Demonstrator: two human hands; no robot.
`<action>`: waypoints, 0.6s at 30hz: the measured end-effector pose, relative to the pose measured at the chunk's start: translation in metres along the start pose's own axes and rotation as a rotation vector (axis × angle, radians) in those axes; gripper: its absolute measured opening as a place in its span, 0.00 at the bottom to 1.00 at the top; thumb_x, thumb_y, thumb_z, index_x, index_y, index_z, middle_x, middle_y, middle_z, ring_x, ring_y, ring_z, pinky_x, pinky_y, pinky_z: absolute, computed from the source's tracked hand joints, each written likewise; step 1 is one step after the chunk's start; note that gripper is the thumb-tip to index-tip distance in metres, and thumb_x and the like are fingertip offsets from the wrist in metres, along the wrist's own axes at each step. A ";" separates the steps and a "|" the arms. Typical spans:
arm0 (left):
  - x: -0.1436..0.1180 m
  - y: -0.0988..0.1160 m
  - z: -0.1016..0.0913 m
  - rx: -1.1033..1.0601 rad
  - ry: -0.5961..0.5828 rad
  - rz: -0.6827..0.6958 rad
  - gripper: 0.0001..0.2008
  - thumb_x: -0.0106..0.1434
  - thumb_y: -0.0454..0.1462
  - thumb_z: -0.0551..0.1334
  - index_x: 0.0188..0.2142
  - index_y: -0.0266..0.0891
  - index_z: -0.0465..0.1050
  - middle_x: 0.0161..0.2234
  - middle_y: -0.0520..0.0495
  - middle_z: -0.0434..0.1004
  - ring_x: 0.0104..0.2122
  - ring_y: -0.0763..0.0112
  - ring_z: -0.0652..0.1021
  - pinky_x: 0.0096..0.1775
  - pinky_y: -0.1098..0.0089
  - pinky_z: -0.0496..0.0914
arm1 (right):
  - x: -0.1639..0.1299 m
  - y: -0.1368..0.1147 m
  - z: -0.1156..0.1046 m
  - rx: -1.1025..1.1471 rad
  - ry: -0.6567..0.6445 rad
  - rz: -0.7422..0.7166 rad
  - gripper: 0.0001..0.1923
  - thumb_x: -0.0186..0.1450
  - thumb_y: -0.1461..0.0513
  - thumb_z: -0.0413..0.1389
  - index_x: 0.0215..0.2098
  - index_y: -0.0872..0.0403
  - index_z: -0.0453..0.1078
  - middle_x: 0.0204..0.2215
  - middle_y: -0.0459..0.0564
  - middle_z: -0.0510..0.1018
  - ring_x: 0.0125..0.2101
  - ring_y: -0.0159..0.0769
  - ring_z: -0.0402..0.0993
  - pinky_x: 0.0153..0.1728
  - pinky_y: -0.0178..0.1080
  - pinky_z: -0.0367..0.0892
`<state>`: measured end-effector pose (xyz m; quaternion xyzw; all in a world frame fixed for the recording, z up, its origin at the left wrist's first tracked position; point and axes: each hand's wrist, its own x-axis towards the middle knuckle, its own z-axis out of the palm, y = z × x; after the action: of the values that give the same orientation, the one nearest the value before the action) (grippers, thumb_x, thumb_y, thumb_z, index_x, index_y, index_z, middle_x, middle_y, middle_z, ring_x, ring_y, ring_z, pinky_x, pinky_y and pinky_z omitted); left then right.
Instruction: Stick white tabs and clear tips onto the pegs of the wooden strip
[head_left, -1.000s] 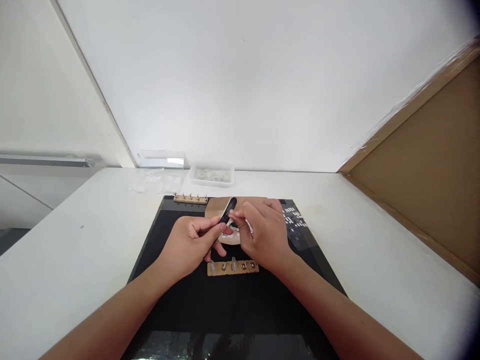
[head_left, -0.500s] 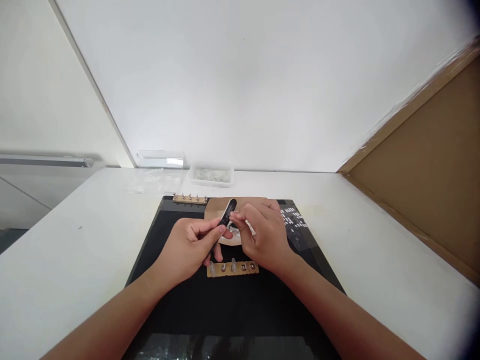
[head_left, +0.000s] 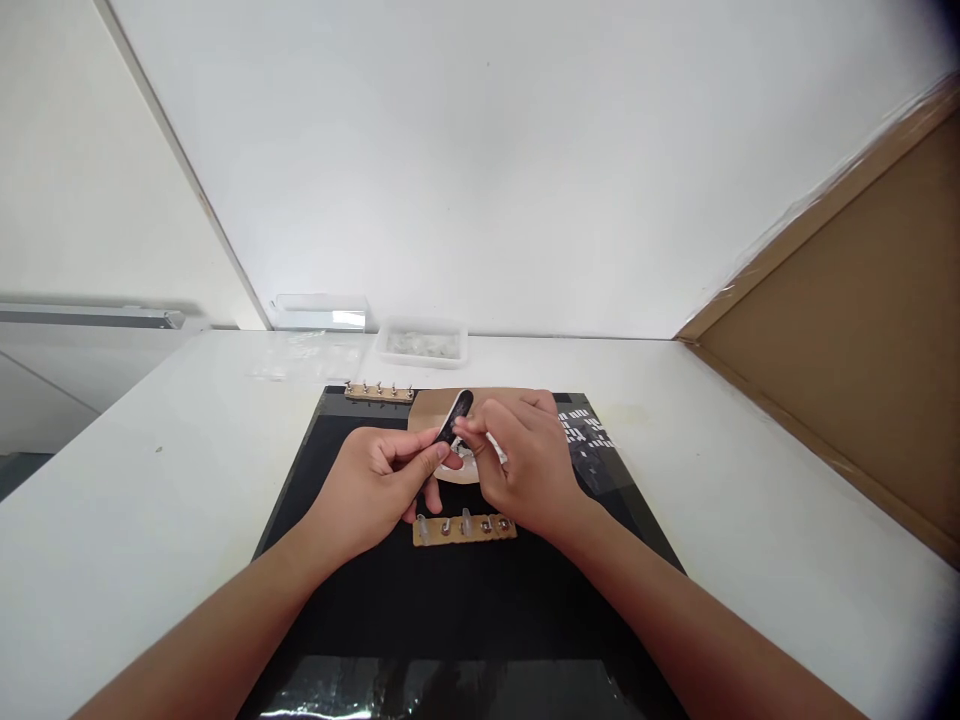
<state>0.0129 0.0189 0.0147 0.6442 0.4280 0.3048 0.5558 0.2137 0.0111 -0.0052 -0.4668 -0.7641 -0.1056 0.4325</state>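
My left hand [head_left: 382,478] grips a black nail file [head_left: 457,410] with a pale edge between thumb and fingers. The file slants up and to the right. Beside it, my right hand [head_left: 525,455] is closed in a pinch, its fingertips at the face of the file. Whatever is between those fingertips is too small to make out. Below the hands lies a tan strip [head_left: 438,541] with several small metal holders, some carrying clear nail tips [head_left: 466,521]. Under the fingers is a brown sheet [head_left: 431,408] with a whitish patch, partly covered by my hands.
A black mat [head_left: 450,610] covers the middle of the white table [head_left: 157,520]. At its back left stands another strip with metal holders [head_left: 379,393]. Small white pieces [head_left: 577,430] lie at its right. Behind are a clear tray [head_left: 422,345] and plastic bags [head_left: 307,355]. Cardboard [head_left: 840,320] rises at right.
The whole scene sits slightly higher in the picture. My right fingertips have shifted a little down and left along the file; both hands keep nearly the same hold.
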 end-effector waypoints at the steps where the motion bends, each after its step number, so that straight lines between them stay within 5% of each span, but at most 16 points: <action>1: 0.000 0.000 0.000 0.002 -0.001 0.005 0.18 0.70 0.47 0.66 0.47 0.35 0.87 0.21 0.49 0.79 0.16 0.79 0.69 0.20 0.78 0.68 | 0.000 -0.001 0.000 -0.012 0.003 0.004 0.13 0.76 0.64 0.54 0.32 0.50 0.61 0.25 0.41 0.75 0.25 0.33 0.68 0.39 0.45 0.54; 12: -0.004 -0.002 0.003 0.118 0.032 0.042 0.19 0.72 0.47 0.62 0.47 0.36 0.87 0.21 0.50 0.80 0.17 0.77 0.71 0.22 0.77 0.68 | 0.001 -0.004 -0.003 -0.051 0.027 0.039 0.14 0.76 0.63 0.53 0.31 0.50 0.60 0.25 0.42 0.75 0.25 0.33 0.67 0.39 0.45 0.53; 15: -0.005 -0.003 0.005 0.272 0.080 0.147 0.18 0.74 0.46 0.61 0.46 0.39 0.87 0.20 0.52 0.79 0.17 0.76 0.71 0.22 0.76 0.67 | 0.002 -0.006 -0.006 -0.024 -0.041 0.012 0.15 0.76 0.64 0.54 0.30 0.50 0.59 0.23 0.41 0.73 0.24 0.33 0.64 0.38 0.45 0.53; 18: -0.005 -0.005 0.005 0.443 0.156 0.338 0.17 0.76 0.43 0.59 0.41 0.39 0.87 0.21 0.52 0.79 0.20 0.75 0.75 0.27 0.74 0.68 | 0.003 -0.007 -0.006 -0.035 0.024 0.052 0.12 0.75 0.64 0.54 0.32 0.50 0.61 0.25 0.41 0.74 0.24 0.32 0.65 0.38 0.45 0.54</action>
<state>0.0142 0.0119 0.0087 0.7867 0.4123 0.3409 0.3080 0.2114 0.0058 0.0025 -0.4928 -0.7443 -0.1132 0.4363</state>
